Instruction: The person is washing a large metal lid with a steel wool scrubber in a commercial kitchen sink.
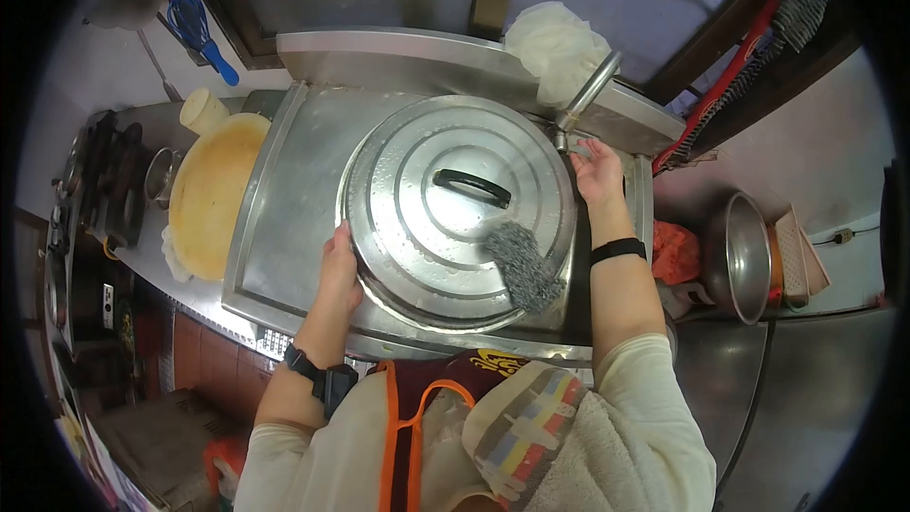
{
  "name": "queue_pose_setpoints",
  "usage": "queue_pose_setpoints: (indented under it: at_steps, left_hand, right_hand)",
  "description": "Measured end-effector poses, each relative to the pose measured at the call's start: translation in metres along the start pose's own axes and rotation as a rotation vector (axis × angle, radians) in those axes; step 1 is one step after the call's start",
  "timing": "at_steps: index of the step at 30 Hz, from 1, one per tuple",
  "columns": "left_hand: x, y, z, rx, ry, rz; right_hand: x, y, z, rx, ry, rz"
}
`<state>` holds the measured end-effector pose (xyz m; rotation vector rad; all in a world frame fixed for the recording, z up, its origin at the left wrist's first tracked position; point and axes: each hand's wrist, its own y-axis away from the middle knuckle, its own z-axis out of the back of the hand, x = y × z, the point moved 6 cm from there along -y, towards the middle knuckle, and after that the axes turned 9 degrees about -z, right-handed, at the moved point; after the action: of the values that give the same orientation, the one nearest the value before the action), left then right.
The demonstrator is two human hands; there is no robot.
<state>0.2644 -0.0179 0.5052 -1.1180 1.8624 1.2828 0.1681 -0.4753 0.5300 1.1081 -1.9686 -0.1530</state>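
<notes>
A large round metal lid [408,152] with a black handle [471,187] lies over the metal sink, with water drops on its surface. On its lower right part rests a grey scouring cloth [523,267]. My left hand [338,270] is at the lid's left edge, its fingers against the rim; what lies under them is partly hidden. Near the base of the metal faucet [588,93], my right hand [597,171] is raised beside the lid's right edge with its fingers apart and nothing in them.
A round yellowish board [220,194] and a cream cup [203,111] stand left of the sink. A blue whisk [201,36] hangs above. A whitish bag [557,45] is behind the faucet. To the right are a metal bowl [745,256] and a red bag [674,251].
</notes>
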Motion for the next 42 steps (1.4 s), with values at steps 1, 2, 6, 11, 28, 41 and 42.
queue_pose_setpoints:
  at_steps: [1,2,6,11,28,41,42]
  left_hand:
    - [0.004,-0.004,0.001,0.001,0.006,-0.003]
    - [0.007,-0.006,0.003,0.002,0.009,-0.001]
    - [0.004,-0.005,-0.001,0.006,0.005,0.001]
    - [0.011,-0.012,0.004,-0.017,0.062,0.041]
    - [0.003,-0.017,0.027,-0.196,0.214,0.103]
    - [0.003,-0.019,0.027,-0.186,0.222,0.124]
    - [0.003,-0.019,0.028,-0.193,0.220,0.124]
  right_hand:
    - [-0.001,0.004,-0.005,0.009,0.028,0.004]
    - [-0.001,0.009,-0.009,0.009,0.089,0.056]
    - [-0.014,0.045,-0.042,0.046,0.391,0.174]
    - [-0.015,0.103,-0.035,0.122,0.706,0.244]
    - [-0.147,0.083,0.168,0.130,2.439,-0.451]
    - [-0.157,0.065,0.225,-0.085,2.837,-0.403]
    - [-0.155,0.075,0.215,-0.022,2.889,-0.355]
